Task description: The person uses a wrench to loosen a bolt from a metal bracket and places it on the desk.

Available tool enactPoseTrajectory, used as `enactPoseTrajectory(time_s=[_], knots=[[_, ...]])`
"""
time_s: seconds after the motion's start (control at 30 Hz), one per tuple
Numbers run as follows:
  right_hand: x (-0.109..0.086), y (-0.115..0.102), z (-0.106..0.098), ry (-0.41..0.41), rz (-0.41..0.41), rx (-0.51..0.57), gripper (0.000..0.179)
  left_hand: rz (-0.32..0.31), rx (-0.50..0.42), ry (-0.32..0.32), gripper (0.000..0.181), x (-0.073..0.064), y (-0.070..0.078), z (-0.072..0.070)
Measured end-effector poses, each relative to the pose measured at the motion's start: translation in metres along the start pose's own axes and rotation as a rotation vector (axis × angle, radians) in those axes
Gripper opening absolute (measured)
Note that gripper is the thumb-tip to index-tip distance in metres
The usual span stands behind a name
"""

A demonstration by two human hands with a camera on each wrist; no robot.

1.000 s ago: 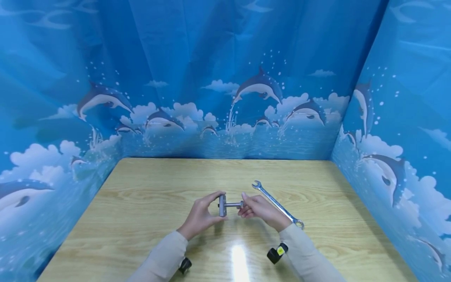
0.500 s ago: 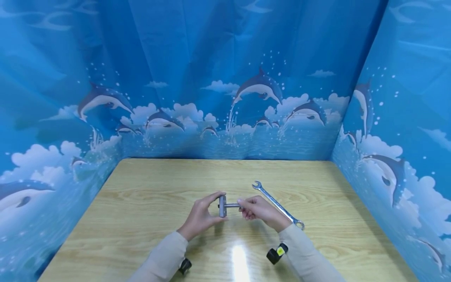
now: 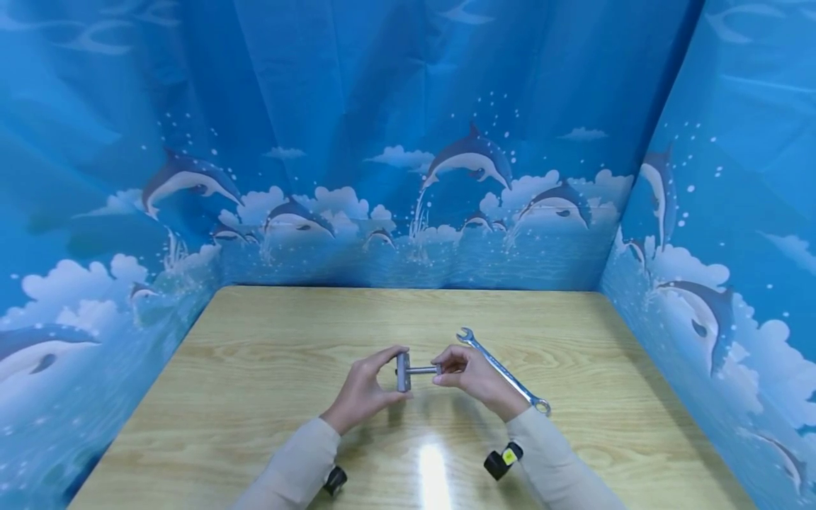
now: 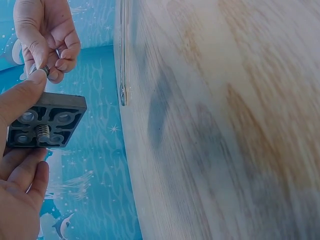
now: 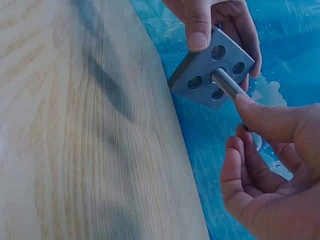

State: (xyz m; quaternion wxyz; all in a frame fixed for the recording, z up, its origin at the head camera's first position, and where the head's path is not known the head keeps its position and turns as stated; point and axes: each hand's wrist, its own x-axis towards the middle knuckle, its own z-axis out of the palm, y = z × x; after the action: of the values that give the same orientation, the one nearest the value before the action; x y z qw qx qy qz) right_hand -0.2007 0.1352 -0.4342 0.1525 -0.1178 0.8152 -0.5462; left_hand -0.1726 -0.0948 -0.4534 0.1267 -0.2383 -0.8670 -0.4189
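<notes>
My left hand [image 3: 363, 391] grips a square grey metal plate [image 5: 205, 75] by its edges, thumb on one side and fingers on the other. Round holes surround a threaded bolt [image 5: 227, 82] that passes through the plate's middle. On the plate's ribbed dark back, seen in the left wrist view, the bolt's threaded tip [image 4: 43, 131] pokes out. My right hand [image 3: 474, 379] pinches the bolt's far end between thumb and fingers; in the right wrist view the thumb covers that end. Plate and bolt are held up over the table, the bolt pointing right in the head view.
A combination wrench [image 3: 503, 372] lies slanted on the wooden table [image 3: 287, 333], just beyond my right hand and wrist. Blue dolphin-print curtains [image 3: 382, 142] close off the back and both sides. Black wrist cameras sit below both sleeves.
My right hand has rolled around the bolt's end: its thumb has gone from the top to below, with the fingers now above. The left hand and plate stay in place.
</notes>
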Motion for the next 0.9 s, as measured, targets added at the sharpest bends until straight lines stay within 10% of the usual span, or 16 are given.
enactPoseTrajectory(time_s=[0.9], knots=[[0.0016, 0.0037, -0.0024, -0.195, 0.117, 0.048, 0.067, 0.025, -0.02, 0.004, 0.074, -0.0005, -0.0002, -0.0011]])
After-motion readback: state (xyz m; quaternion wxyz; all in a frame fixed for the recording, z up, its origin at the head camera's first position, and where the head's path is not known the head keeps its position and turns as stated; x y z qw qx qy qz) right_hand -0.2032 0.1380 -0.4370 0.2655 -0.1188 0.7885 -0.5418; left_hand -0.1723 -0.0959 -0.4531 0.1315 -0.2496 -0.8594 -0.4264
